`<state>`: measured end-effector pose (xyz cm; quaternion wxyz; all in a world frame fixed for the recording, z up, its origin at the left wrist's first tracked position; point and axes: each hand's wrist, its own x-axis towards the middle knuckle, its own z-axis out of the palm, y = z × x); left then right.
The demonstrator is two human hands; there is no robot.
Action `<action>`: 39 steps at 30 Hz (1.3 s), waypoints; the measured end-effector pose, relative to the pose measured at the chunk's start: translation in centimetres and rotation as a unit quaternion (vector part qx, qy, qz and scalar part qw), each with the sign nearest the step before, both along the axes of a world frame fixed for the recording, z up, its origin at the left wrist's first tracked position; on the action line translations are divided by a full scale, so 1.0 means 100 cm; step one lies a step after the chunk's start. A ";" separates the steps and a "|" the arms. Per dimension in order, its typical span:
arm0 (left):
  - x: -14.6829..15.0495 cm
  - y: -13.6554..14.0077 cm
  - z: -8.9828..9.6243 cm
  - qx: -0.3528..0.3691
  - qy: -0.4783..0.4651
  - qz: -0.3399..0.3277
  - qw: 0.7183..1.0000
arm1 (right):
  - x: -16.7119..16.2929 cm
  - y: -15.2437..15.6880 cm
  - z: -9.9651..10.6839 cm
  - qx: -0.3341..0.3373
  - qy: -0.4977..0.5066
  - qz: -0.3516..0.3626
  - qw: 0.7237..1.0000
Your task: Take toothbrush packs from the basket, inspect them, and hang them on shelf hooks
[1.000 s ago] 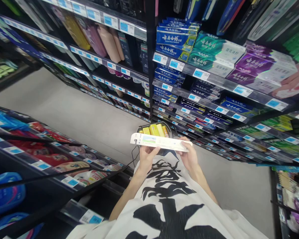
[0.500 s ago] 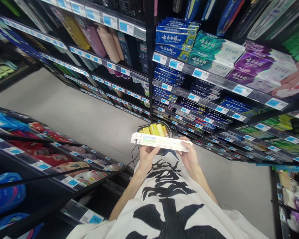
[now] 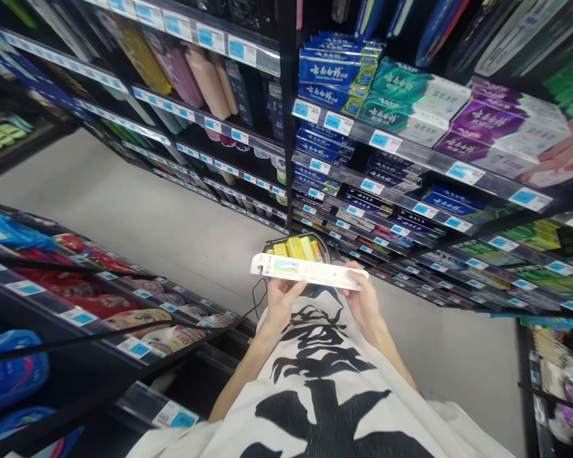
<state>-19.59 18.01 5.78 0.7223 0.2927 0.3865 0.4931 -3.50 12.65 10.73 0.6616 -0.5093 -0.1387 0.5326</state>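
A long, narrow white box (image 3: 310,271), with a hang-hole tab at its left end and a small green-and-blue picture, lies level across both hands in front of my body. My left hand (image 3: 284,299) grips its left half from below, the thumb along the near edge. At the right end, my right hand (image 3: 361,298) has its fingers closed around the box. Just beyond it, a dark basket (image 3: 331,250) shows, partly hidden by the box. Several yellow packages (image 3: 295,247) lie in this basket.
Toothpaste boxes (image 3: 337,70) in blue, green and purple stack on the right-hand shelves. Bottles (image 3: 212,83) stand on the shelves further left. On the near left, a shelf rack (image 3: 90,312) holds bagged and bottled goods. Grey floor (image 3: 181,203) runs between the shelves.
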 end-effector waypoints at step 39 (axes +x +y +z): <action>0.004 0.000 0.002 -0.012 -0.005 0.012 1.000 | -0.001 0.002 0.001 0.010 0.011 0.021 1.000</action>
